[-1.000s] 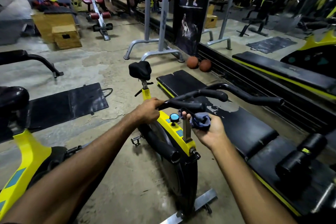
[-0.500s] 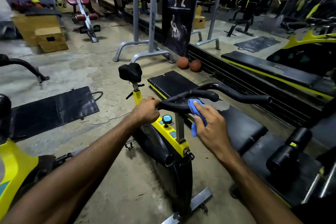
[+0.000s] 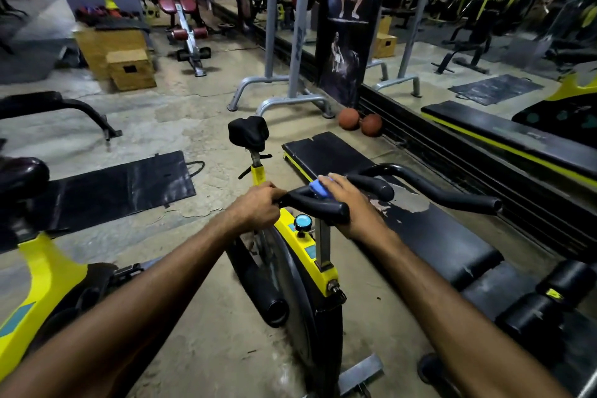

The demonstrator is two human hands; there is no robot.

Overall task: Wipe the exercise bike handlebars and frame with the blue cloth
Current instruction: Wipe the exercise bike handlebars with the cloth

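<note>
A yellow and black exercise bike stands in front of me, its yellow frame [image 3: 298,241] sloping down to a black flywheel cover. The black handlebars [image 3: 416,183] spread to the right. My left hand [image 3: 256,205] is closed around the near left end of the handlebars. My right hand [image 3: 350,204] presses the blue cloth [image 3: 318,187] onto the middle bar; only a small fold of the cloth shows under my fingers. A blue knob [image 3: 303,222] sits on the frame below the bars. The black saddle [image 3: 248,133] is farther back.
A black padded bench [image 3: 429,236] lies close on the right of the bike. Another yellow bike [image 3: 42,278] is at the left. A black floor mat [image 3: 106,186] lies left of the saddle, and two brown balls [image 3: 360,121] rest by the mirror wall.
My right hand rose from below the handlebars by the stem up onto the middle bar, carrying the cloth with it. My left hand kept its grip.
</note>
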